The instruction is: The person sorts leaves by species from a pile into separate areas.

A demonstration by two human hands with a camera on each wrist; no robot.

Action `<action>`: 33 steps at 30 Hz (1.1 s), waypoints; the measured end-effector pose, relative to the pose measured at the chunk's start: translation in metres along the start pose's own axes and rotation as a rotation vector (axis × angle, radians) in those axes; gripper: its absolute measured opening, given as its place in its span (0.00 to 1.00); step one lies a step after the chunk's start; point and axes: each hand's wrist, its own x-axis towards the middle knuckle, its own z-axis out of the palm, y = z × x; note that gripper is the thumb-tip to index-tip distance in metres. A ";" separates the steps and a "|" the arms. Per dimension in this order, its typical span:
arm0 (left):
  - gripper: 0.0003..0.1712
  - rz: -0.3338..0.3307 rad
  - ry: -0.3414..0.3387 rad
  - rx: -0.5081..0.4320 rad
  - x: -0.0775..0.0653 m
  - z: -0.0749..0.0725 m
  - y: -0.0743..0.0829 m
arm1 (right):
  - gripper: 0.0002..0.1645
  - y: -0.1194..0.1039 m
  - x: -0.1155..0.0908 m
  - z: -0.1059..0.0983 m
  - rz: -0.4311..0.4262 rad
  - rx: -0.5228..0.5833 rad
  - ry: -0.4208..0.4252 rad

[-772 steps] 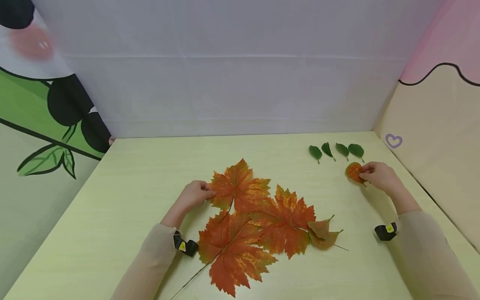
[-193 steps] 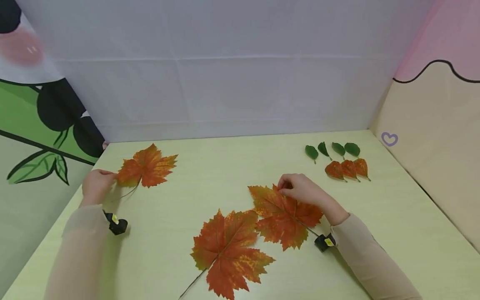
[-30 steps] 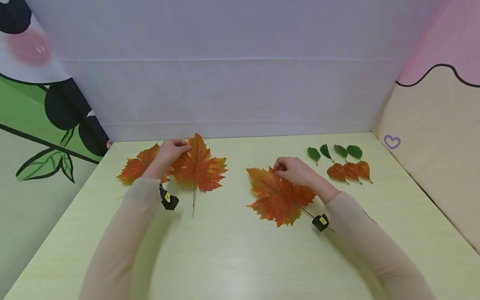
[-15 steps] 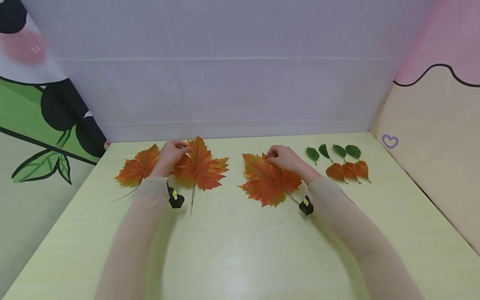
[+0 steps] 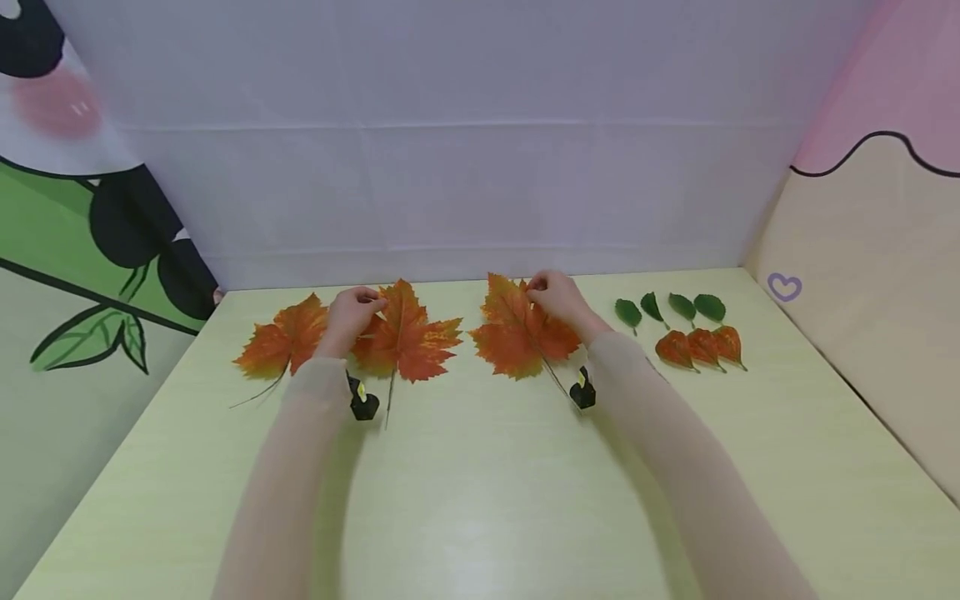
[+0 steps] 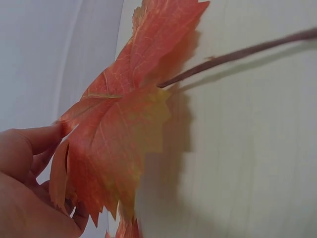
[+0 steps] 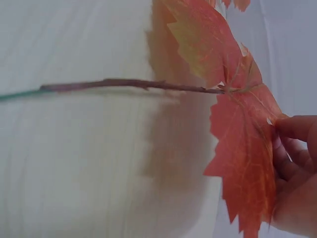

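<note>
My left hand [image 5: 351,318] pinches the edge of an orange maple leaf [image 5: 408,337], thumb against fingers, at the back of the table. In the left wrist view this maple leaf [image 6: 114,119] is tilted up, its brown stem reaching right over the table. Another orange maple leaf [image 5: 517,329] is pinched at its edge by my right hand [image 5: 558,298], just to the right. The right wrist view shows that maple leaf [image 7: 242,129] raised, casting a shadow, its stem pointing left. A third maple leaf [image 5: 281,340] lies at the far left, partly covered by my left hand.
Several small green leaves [image 5: 681,307] form a row at the back right of the pale table [image 5: 465,500]. In front of them lie three small orange leaves [image 5: 705,347]. A white cloth wall [image 5: 480,192] rises right behind the table's back edge.
Over the last second my right hand has carried its maple leaf away from me and slightly left, to the table's back. My left hand keeps its pinch, having moved only slightly.
</note>
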 end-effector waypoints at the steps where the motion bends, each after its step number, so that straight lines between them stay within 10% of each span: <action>1: 0.19 -0.001 0.002 -0.007 0.001 0.000 -0.001 | 0.13 0.000 0.002 0.001 0.022 0.020 0.015; 13: 0.18 -0.027 0.043 -0.014 0.001 0.004 -0.005 | 0.16 0.017 0.018 0.005 0.247 0.133 0.183; 33: 0.20 0.005 0.134 0.268 0.003 0.009 -0.004 | 0.15 0.013 0.019 0.039 0.389 0.065 0.381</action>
